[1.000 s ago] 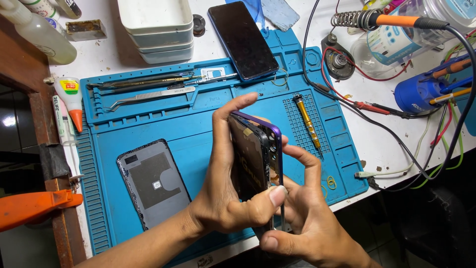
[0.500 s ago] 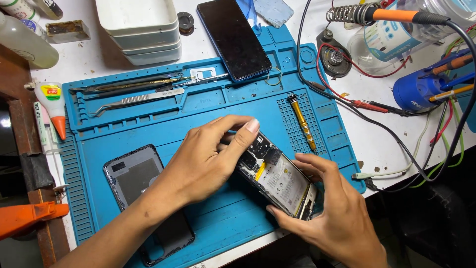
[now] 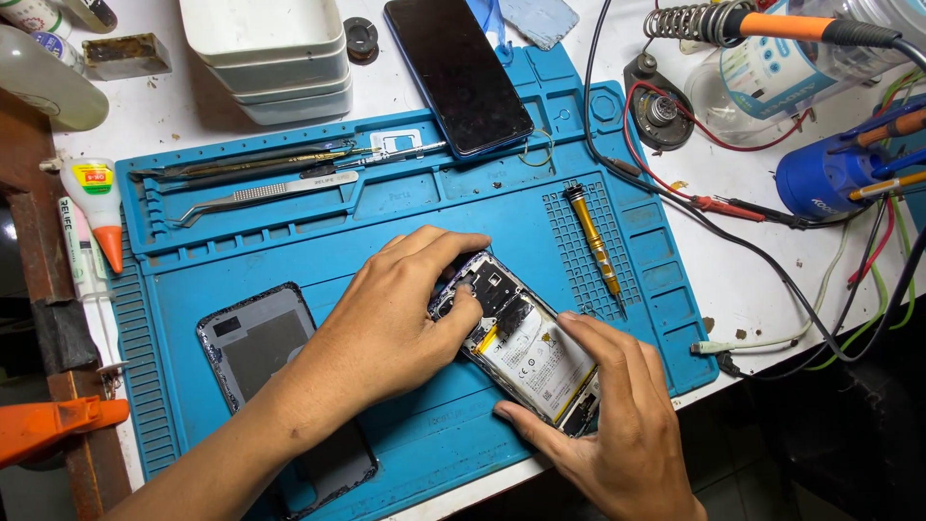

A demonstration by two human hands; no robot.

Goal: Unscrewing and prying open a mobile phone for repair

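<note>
The right hand (image 3: 617,425) sits nearest, its wrist cut off by the bottom edge. Its thumb and fingers clamp the lower end of the opened phone (image 3: 526,342), which lies face down and slanted on the blue repair mat (image 3: 386,241); the phone's bottom corner disappears under the fingers. The left hand (image 3: 386,328) comes in from the lower left, fingers curled narrow and pressed onto the phone's upper end, thumb on the dark board area. Whether the fingertips pinch some small part there cannot be told, since the knuckles cover that corner.

Left of the left wrist lies the removed back cover (image 3: 260,352), its lower half hidden under the forearm. Just beyond the right fingertips a yellow-handled screwdriver (image 3: 590,236) rests on the mat's gridded patch. Farther past the left fingers, tweezers (image 3: 260,191) and thin metal tools lie in the mat's tray, hard to separate from each other. Beyond them a second phone (image 3: 458,72), screen dark, lies partly on the mat, and stacked white trays (image 3: 275,58) are clipped by the top edge. To the far right, a soldering iron (image 3: 772,24) and tangled wires (image 3: 733,207) run out of view.
</note>
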